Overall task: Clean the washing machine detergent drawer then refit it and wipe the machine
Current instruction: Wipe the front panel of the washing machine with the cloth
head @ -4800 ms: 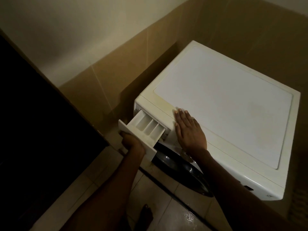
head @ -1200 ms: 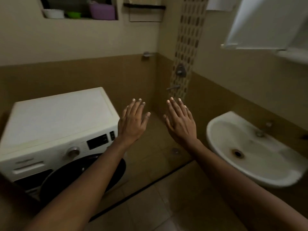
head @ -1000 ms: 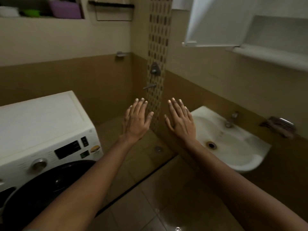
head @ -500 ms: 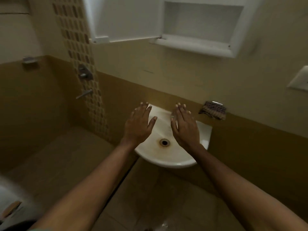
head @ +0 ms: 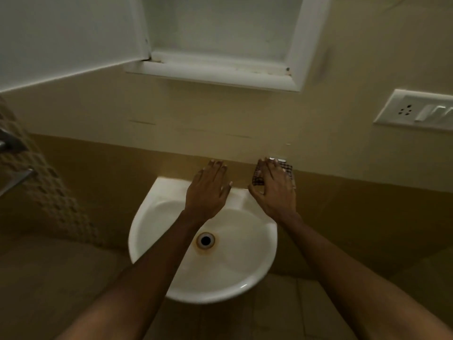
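Observation:
A small checked cloth hangs on a metal holder on the wall, just right of the white wash basin. My right hand lies flat over the cloth with its fingers stretched out, covering most of it. My left hand hovers flat above the back rim of the basin, fingers straight, holding nothing. The washing machine and its detergent drawer are out of view.
An open white wall cabinet hangs above the basin, its door swung to the left. A switch and socket plate sits on the wall at the right. A tap fitting shows at the left edge, tiled floor below.
My view has swung right, from the washing machine to the basin. Both hands moved forward; my right hand has reached the checked cloth, my left hand is over the basin's back rim.

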